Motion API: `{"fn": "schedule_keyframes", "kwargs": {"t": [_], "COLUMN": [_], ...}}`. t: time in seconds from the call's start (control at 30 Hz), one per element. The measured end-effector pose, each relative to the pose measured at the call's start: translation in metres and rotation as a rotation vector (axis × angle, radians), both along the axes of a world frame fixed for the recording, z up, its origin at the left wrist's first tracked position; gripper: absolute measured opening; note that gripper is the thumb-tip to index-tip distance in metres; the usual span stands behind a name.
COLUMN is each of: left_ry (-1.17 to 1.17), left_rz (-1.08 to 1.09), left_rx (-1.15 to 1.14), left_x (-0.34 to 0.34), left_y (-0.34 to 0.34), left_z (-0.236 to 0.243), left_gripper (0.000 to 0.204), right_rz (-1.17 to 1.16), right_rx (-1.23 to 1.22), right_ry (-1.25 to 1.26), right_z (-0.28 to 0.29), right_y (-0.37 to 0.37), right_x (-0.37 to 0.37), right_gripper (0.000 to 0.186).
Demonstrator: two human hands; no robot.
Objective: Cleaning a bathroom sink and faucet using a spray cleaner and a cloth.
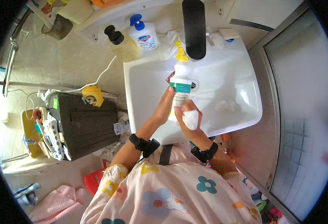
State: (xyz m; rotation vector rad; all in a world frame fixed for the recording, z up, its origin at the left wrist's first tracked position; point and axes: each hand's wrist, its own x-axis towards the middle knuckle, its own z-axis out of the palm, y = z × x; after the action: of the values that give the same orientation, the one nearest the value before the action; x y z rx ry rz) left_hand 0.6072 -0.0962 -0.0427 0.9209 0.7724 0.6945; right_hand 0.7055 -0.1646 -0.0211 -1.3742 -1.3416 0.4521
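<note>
Over the white washbasin (231, 80) I hold a white spray bottle (180, 86) with a yellow spray head and a green label band. My left hand (166, 104) is closed round the bottle's left side, its thumb on the label. My right hand (189, 112) is closed low on the bottle, at its base. A wad of white tissue or cloth (191, 120) is tucked in that same hand. The bottle points away from me, its spray head near the black-topped tap (194, 30). Part of a small red thing shows behind the bottle's left side.
On the basin's far left ledge stand a white pump bottle with a blue top (143, 35) and a yellowish bottle with a black pump (120, 44). Soap (229, 34) lies at the far right. A dark top-loading washer (87, 125) stands left; a glass door (302, 97) is at right.
</note>
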Motion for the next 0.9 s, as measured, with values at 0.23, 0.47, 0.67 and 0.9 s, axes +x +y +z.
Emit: {"fn": "schedule_keyframes", "kwargs": {"t": [0.23,0.47,0.67,0.9], "left_ry": [-0.121,-0.099,-0.074,-0.063], "left_rz": [0.060,0.095,0.101,0.175], "left_rx": [-0.093,-0.101,0.006,0.156], "left_x": [0.011,0.015,0.016,0.014], "left_y": [-0.007,-0.010,-0.009,-0.008], "left_z": [0.003,0.004,0.009,0.013], "left_gripper": [0.055,0.060,0.058,0.053], "right_rz": [-0.136,-0.211,0.012,0.038], "right_rx": [-0.261,-0.569,-0.637,-0.652], "right_ry": [0.633,1.518,1.618,1.720], "right_z": [-0.031,-0.039,-0.017,-0.011], "right_y": [-0.019,-0.014,-0.016,-0.012], "right_x": [-0.003,0.000,0.004,-0.001], "right_gripper": [0.020,0.032,0.037,0.033]}}
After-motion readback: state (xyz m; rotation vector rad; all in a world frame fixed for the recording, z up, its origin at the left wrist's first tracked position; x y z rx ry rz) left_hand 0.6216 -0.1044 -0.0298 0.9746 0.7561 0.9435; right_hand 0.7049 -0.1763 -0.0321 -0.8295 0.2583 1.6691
